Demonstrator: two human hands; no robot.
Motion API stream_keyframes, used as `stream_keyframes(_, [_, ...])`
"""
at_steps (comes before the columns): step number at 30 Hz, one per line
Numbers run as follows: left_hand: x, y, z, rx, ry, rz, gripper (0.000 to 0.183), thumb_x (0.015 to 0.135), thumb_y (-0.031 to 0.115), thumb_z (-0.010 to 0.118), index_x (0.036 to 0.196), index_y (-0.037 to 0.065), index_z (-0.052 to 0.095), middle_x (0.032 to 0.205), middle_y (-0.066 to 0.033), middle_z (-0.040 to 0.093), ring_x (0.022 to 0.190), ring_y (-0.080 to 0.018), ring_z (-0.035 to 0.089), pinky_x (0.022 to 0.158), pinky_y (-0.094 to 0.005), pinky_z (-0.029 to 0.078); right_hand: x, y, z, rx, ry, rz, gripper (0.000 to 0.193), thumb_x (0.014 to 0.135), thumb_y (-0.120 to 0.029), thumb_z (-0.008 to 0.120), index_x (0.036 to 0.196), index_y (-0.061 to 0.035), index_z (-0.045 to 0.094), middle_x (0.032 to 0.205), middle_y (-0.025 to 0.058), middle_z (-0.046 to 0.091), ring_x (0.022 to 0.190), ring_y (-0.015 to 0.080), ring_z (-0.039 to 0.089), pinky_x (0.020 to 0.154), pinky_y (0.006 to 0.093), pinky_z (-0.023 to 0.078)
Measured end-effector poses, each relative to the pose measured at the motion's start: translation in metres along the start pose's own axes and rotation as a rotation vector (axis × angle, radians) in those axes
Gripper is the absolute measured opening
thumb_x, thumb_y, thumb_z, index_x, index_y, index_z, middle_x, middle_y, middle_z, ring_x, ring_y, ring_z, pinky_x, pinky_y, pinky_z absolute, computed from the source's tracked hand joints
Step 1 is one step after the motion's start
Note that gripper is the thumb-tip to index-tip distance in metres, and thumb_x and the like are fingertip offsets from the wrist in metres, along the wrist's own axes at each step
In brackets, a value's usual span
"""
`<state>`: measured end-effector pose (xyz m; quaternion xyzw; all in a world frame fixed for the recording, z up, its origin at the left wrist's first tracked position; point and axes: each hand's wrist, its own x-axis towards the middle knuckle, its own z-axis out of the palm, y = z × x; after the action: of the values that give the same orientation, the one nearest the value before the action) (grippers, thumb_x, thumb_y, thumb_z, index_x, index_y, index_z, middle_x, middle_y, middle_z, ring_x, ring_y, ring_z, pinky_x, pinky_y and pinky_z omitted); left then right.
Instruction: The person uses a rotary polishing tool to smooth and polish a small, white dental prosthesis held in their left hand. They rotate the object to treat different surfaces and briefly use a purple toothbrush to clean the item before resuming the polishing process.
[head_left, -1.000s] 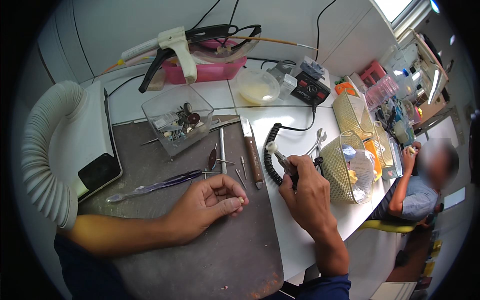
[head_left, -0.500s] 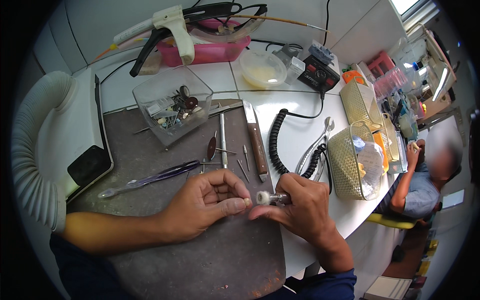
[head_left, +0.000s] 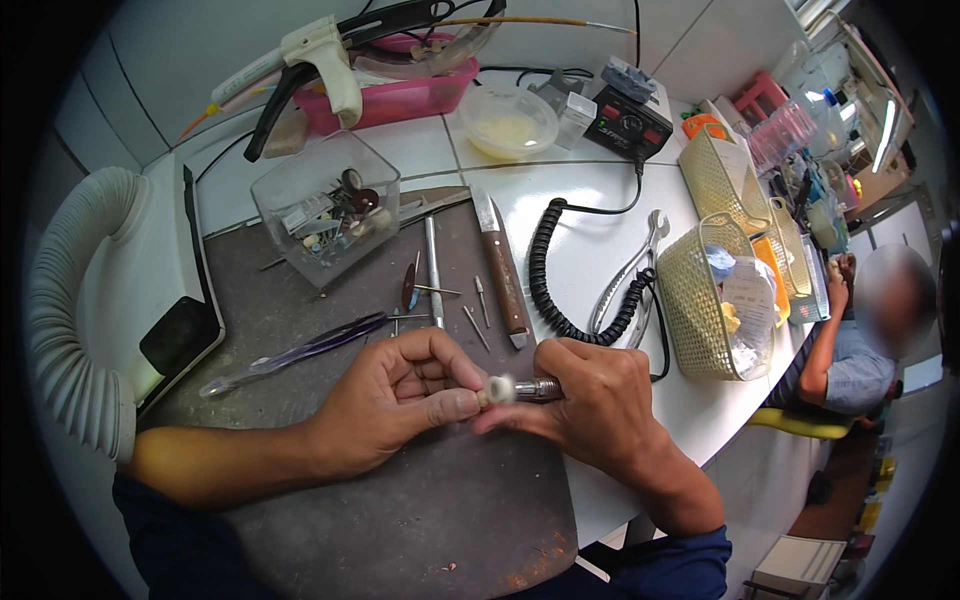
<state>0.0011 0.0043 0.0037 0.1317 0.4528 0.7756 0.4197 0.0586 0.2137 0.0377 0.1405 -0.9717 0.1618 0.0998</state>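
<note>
Between the thumb and fingertips of my left hand is a small cream, tooth-like piece, mostly hidden. My right hand is wrapped around a metal rotary handpiece. On the handpiece's end a fluffy white polishing buff looks blurred and meets the small piece, or lies right against it. My right thumb reaches under the buff toward the left fingertips. Both hands are over the front part of a dark grey work mat.
Beyond my hands lie a purple-handled tool, a metal rod tool, a wooden-handled knife and loose burs. Behind them stands a clear box of small bits. A coiled cord, pliers and woven baskets are right; a person sits beyond.
The buff has come left from a small gap onto or against the small piece, and it looks more blurred. My hands are closer together. The whole view has shifted slightly.
</note>
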Motion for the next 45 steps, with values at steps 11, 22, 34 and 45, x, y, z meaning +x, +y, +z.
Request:
stream_keyframes(11, [0.000,-0.001,0.004,0.104,0.005,0.057,0.013,0.087,0.002,0.065,0.091,0.004,0.052,0.099,-0.0123,0.063,0.089,-0.0145,0.063,0.080,-0.0266,0.052,-0.002,0.001,0.002,-0.046,-0.008,-0.023,0.057,0.066,-0.061,0.074,0.064,-0.0087,0.052,0.052,0.0029,0.052,0.043,0.0195,0.057,0.038,0.0314,0.042])
stream_keyframes(22, [0.002,0.004,0.006,0.150,0.011,0.045,0.012,0.089,0.006,0.064,0.092,0.004,0.053,0.100,-0.0112,0.063,0.089,-0.0120,0.061,0.081,-0.0263,0.050,0.001,0.001,0.000,-0.094,0.010,-0.012,0.058,0.067,-0.061,0.073,0.061,-0.0086,0.051,0.052,0.0016,0.051,0.043,0.0182,0.057,0.038,0.0307,0.042])
stream_keyframes(34, [0.002,-0.010,-0.001,0.109,-0.103,0.127,0.014,0.089,0.011,0.066,0.096,0.002,0.057,0.100,-0.0063,0.063,0.099,-0.0114,0.060,0.091,-0.0250,0.047,-0.004,-0.010,0.003,-0.057,0.011,0.058,0.055,0.058,-0.056,0.080,0.065,-0.0065,0.057,0.055,0.0061,0.056,0.046,0.0241,0.057,0.042,0.0347,0.041])
stream_keyframes(45, [0.004,-0.014,-0.004,0.077,-0.160,0.227,0.017,0.087,0.013,0.068,0.093,0.002,0.057,0.098,-0.0056,0.063,0.098,-0.0109,0.060,0.091,-0.0259,0.046,-0.003,-0.016,0.006,-0.053,0.032,0.050,0.055,0.061,-0.048,0.082,0.060,-0.0024,0.052,0.050,0.0104,0.050,0.043,0.0281,0.050,0.044,0.0366,0.037])
